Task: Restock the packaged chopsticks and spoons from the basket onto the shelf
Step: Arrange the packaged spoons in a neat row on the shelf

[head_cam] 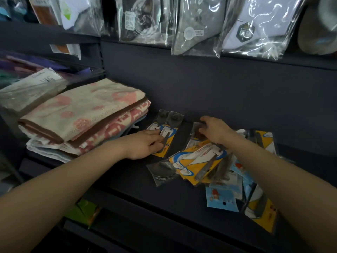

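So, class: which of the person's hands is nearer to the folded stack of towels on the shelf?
Left. The left hand rests on a spoon packet just right of the folded towels. The right hand is farther right, over the heap of packets.

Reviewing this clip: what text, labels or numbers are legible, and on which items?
None reads clearly.
Yellow spoon packs: print too blurred.
Blue pack: cartoon picture, no legible words.
Hanging bag's dark badge: lettering blurred.
Hanging bag's white sticker: too small.
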A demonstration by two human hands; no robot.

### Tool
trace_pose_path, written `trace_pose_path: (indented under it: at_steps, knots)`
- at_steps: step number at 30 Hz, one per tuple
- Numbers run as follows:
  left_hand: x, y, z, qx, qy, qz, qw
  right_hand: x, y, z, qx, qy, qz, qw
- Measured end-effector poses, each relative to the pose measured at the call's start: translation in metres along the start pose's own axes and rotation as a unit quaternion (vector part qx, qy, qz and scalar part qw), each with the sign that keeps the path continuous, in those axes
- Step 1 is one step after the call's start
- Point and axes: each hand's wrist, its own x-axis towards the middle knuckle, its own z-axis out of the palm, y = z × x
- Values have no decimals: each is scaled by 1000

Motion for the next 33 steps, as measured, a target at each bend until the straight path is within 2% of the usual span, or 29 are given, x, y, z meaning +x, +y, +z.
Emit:
trace_pose_path:
  at_steps: [2, 4, 6, 8, 10, 12, 14, 16, 17, 20, 22, 24, 28, 30, 33]
  knots:
    - [-3, -1, 1, 14, 2, 0, 1000, 9, -4, 4, -28, -35, 19, 999]
    - [-6, -4, 1, 28, 7, 0, 1000, 17, -9, 2, 15, -44, 20, 999]
    - [-8, -8, 2, 26, 9, -2, 1000, 23, -15, -4, 101, -45, 8, 994]
    - [-9, -13, 2, 19, 9, -4, 1000, 25, -20, -10, 231, -49, 4, 972]
    - [-9, -15, 3, 6, 14, -3, 1000, 28, -27, -14, 346, -37, 19, 937]
    - [-9, -12, 1, -72, 65, 1, 995, 30, -30, -17, 444, -4, 32, 895]
    - [-10, -6, -6, -218, 141, 7, 966, 28, -26, -24, 553, 28, 22, 833]
    - [-12, 6, -13, -344, 148, 6, 927, 21, -18, -31, 637, 31, 5, 770]
    - [-12, 12, -13, -360, 134, 15, 923, 16, -13, -34, 658, 25, -2, 752]
    - [-11, 27, -9, -264, 100, 50, 958, -1, -4, -36, 686, 8, -9, 728]
    - [-12, 35, -10, -222, 100, 45, 969, -10, -7, -34, 687, 3, -24, 726]
    - [-15, 39, -13, -242, 111, 36, 963, -15, -13, -33, 676, 18, -42, 736]
    - [-33, 34, -13, -438, 132, 3, 889, -13, -18, -35, 664, 78, -17, 743]
    - [-42, 30, -10, -467, 148, 7, 872, -12, -20, -34, 629, 79, 15, 773]
    - [-50, 24, -2, -471, 185, -29, 862, -13, -31, -27, 536, 34, 45, 843]
